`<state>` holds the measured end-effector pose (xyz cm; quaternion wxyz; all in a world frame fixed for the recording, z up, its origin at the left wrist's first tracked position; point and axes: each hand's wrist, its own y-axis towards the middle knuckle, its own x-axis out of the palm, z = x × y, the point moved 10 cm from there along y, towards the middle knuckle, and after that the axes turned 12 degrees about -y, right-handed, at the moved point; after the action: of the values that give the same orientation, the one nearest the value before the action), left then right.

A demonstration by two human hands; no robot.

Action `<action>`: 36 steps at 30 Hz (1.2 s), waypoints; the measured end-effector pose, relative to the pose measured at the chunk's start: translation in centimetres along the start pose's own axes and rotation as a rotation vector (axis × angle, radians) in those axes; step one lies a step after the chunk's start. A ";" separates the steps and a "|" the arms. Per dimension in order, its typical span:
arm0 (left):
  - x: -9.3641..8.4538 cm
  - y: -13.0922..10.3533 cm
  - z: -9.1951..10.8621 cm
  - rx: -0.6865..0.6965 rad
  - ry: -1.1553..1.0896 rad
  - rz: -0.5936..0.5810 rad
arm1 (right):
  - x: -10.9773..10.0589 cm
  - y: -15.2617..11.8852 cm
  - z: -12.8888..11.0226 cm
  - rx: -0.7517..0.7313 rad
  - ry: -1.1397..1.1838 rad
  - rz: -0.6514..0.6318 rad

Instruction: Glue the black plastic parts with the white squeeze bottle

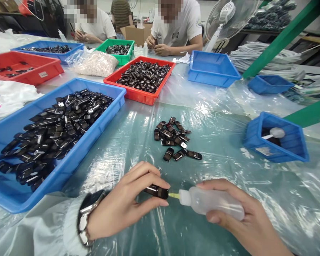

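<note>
I see left hand (130, 199) pinching black part (160, 192) over counter (216, 128), right hand (252, 217) wrapped round bottle (210, 201), yellow tip (174, 195) at part's end; contact unclear from here. Step looks like applying; next calls for steady aim, gentle squeeze.

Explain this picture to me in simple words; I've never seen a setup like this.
No machine is at work here. The single picture comes from a camera on a person's head, looking forward and down. Their left hand pinches a small black piece. Their right hand grips a translucent bottle, its thin yellowish tip pointed at the end of that piece. On the plastic-covered table ahead lies a loose pile of similar pieces. More fill a large blue tray on the left and a red tray beyond.
</note>
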<state>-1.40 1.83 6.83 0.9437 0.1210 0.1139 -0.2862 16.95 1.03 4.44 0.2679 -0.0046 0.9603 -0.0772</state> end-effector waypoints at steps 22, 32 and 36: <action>1.0 -0.6 -0.7 -0.072 0.146 -0.054 | -0.5 -0.4 -2.0 -0.260 -0.217 0.028; -0.5 -0.4 -1.7 -0.130 0.009 0.091 | -0.6 -0.2 -1.7 -0.226 -0.225 0.020; -0.8 -0.5 -1.3 -0.102 0.014 0.110 | -0.3 -0.1 -1.5 -0.154 -0.155 -0.010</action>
<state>-2.51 2.25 5.72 0.9621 0.0806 0.1281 -0.2268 16.41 1.19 5.88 0.3399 -0.0361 0.9398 -0.0038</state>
